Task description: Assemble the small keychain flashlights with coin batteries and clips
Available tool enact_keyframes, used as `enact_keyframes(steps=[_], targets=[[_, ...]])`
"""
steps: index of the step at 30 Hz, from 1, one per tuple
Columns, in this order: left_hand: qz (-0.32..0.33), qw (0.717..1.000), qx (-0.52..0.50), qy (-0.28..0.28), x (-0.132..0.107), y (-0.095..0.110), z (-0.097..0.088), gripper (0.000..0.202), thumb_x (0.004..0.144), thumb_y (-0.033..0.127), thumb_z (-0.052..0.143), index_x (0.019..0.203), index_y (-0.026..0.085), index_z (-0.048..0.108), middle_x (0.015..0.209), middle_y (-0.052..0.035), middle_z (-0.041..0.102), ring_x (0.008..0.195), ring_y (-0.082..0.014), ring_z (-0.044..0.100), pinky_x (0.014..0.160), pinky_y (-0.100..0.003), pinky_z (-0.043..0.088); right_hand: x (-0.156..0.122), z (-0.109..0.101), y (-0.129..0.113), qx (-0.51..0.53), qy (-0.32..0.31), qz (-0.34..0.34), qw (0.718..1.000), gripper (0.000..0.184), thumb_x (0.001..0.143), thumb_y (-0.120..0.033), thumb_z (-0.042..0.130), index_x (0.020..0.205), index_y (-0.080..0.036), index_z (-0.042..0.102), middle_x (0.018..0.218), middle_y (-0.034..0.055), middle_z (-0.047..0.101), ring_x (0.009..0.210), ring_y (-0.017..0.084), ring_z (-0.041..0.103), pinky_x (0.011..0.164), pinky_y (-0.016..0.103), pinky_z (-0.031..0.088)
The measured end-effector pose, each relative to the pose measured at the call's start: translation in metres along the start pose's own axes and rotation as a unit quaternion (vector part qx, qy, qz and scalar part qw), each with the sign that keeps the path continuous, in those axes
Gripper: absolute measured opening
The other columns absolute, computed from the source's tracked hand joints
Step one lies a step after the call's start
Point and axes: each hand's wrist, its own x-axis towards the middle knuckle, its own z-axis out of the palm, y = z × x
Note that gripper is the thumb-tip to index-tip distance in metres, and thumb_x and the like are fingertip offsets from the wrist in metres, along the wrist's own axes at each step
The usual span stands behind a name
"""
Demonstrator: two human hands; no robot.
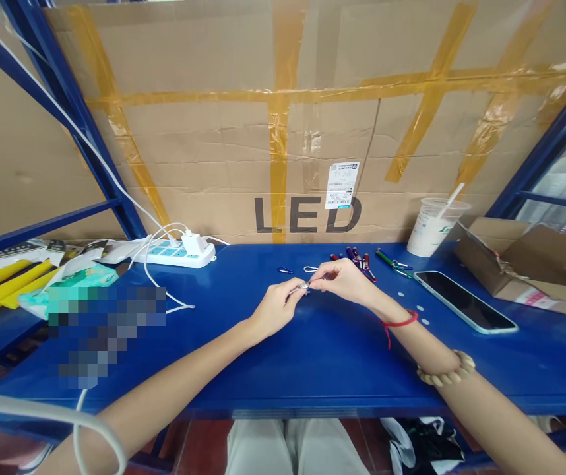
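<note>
My left hand (pixel 276 309) and my right hand (pixel 345 280) meet over the blue table (pixel 313 356), both pinching one small silver metal piece (pixel 301 287) between their fingertips. Just beyond the hands lie a small blue clip (pixel 285 270) and a small silver ring (pixel 309 268). Further right a cluster of several small coloured carabiner-like pieces (pixel 359 258) lies on the table. A red string and a bead bracelet sit on my right wrist.
A smartphone (pixel 466 301) lies face up at right, with an open cardboard box (pixel 520 267) and a plastic cup (pixel 434 226) behind it. A white power strip (pixel 177 253) with cables sits at back left. Yellow packets (pixel 6 284) lie far left. A cardboard wall marked LED stands behind.
</note>
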Motion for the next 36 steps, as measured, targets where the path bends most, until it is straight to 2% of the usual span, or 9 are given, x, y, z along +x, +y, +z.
enact_keyframes(steps=[6,10,13,17,20,26,31,36], targets=[[0.006,0.999,0.035,-0.007,-0.003,0.000,0.003,0.024,0.088,0.022,0.039,0.095,0.018,0.061,0.080,-0.0012,0.066,0.066,-0.0122,0.057,0.062,-0.020,0.041,-0.001,0.000,0.002,-0.035,-0.018,-0.026,0.999,0.013,0.070,-0.026,0.064,0.064,-0.015,0.068,0.060,0.0015,0.062,0.055,0.011,0.056,0.053,0.022,0.044],[0.007,0.999,0.044,-0.009,-0.002,-0.002,0.003,0.024,0.088,0.020,0.039,0.094,0.018,0.061,0.078,-0.0015,0.066,0.064,-0.0122,0.057,0.062,-0.020,0.041,-0.002,0.003,0.000,-0.074,0.002,-0.063,0.995,0.021,0.072,-0.033,0.065,0.063,-0.015,0.069,0.059,0.0029,0.060,0.056,0.012,0.054,0.053,0.023,0.042],[0.003,0.999,0.043,-0.005,-0.002,-0.003,0.003,0.023,0.088,0.020,0.038,0.093,0.018,0.061,0.077,-0.0011,0.065,0.063,-0.0122,0.057,0.061,-0.020,0.041,-0.003,0.005,-0.004,-0.072,0.019,-0.063,0.995,0.026,0.071,-0.039,0.065,0.062,-0.015,0.069,0.059,0.0034,0.059,0.055,0.011,0.052,0.051,0.023,0.040],[0.011,0.999,0.044,0.011,-0.004,-0.003,0.003,0.023,0.089,0.021,0.037,0.092,0.018,0.060,0.075,-0.0006,0.064,0.062,-0.0122,0.057,0.059,-0.020,0.040,-0.005,0.008,-0.010,-0.025,0.028,-0.034,0.999,0.030,0.069,-0.042,0.067,0.060,-0.014,0.067,0.059,0.0023,0.056,0.051,0.009,0.049,0.046,0.022,0.038],[0.013,0.998,0.058,0.023,-0.005,-0.003,0.004,0.024,0.089,0.021,0.036,0.091,0.019,0.060,0.076,-0.0008,0.064,0.064,-0.0130,0.058,0.058,-0.021,0.040,-0.006,0.010,-0.011,0.026,0.013,-0.016,0.999,0.032,0.068,-0.043,0.068,0.057,-0.013,0.062,0.058,0.0002,0.053,0.048,0.007,0.047,0.044,0.021,0.037],[0.023,0.993,0.108,0.029,-0.008,-0.005,0.004,0.025,0.088,0.020,0.039,0.101,0.022,0.060,0.097,-0.0021,0.068,0.085,-0.0168,0.063,0.071,-0.024,0.046,-0.005,0.016,0.000,0.102,-0.016,0.053,0.993,0.035,0.057,-0.044,0.074,0.054,-0.013,0.058,0.053,-0.0026,0.051,0.043,0.007,0.048,0.042,0.020,0.040],[0.024,0.983,0.171,0.053,-0.008,-0.004,0.003,0.025,0.088,0.020,0.038,0.096,0.022,0.062,0.091,-0.0018,0.069,0.082,-0.0164,0.064,0.069,-0.024,0.048,-0.002,0.018,0.007,0.140,-0.035,0.109,0.984,0.035,0.057,-0.045,0.074,0.057,-0.013,0.060,0.051,-0.0022,0.053,0.041,0.006,0.049,0.040,0.018,0.040],[0.024,0.978,0.196,0.063,-0.003,-0.006,0.001,0.023,0.089,0.020,0.038,0.094,0.022,0.061,0.092,-0.0025,0.067,0.084,-0.0163,0.063,0.072,-0.025,0.049,0.001,0.018,0.008,0.147,-0.005,0.122,0.982,0.036,0.056,-0.045,0.074,0.062,-0.011,0.064,0.052,-0.0011,0.055,0.042,0.006,0.049,0.039,0.017,0.041]])
